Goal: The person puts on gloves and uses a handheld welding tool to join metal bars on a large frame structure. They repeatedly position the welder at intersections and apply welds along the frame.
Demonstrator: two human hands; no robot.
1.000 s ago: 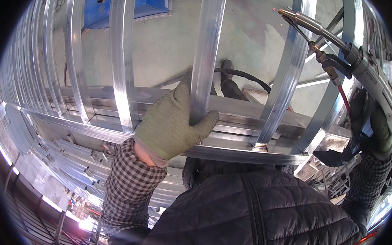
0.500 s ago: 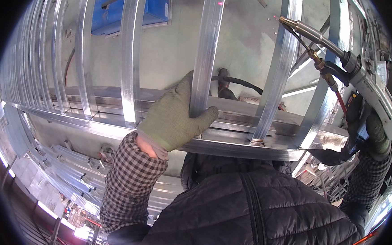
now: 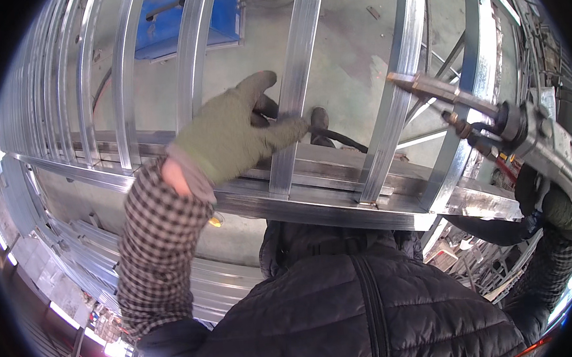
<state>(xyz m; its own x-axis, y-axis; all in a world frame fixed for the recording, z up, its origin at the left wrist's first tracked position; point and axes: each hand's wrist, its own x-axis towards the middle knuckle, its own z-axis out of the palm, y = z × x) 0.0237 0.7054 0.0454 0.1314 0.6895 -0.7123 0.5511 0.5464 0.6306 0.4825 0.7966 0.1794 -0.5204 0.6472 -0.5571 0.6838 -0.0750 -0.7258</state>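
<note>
My left hand [image 3: 228,139], in a green work glove, is open beside a shiny square metal bar [image 3: 299,53]. Its thumb reaches across the front of the bar and its other fingers spread to the left; whether it touches the metal I cannot tell. The bar's near end meets a long metal rail [image 3: 320,208] in front of my body. At the right, my gloved right hand [image 3: 563,212] is closed round the grip of a welding gun [image 3: 549,139]. The gun's coppery nozzle points left, over another bar [image 3: 402,60] of the frame.
Several parallel bars [image 3: 123,90] run along the frame to the left. Beyond them a blue metal case [image 3: 225,15] stands on the floor. A dark boot [image 3: 320,121] shows between bars, near a black cable [image 3: 346,139]. More metal profiles [image 3: 223,280] lie at the lower left.
My left hand has loosened from the bar and shifted left, fingers spreading. The welding gun has come a little lower and its nozzle has turned more level. The view has shifted slightly.
</note>
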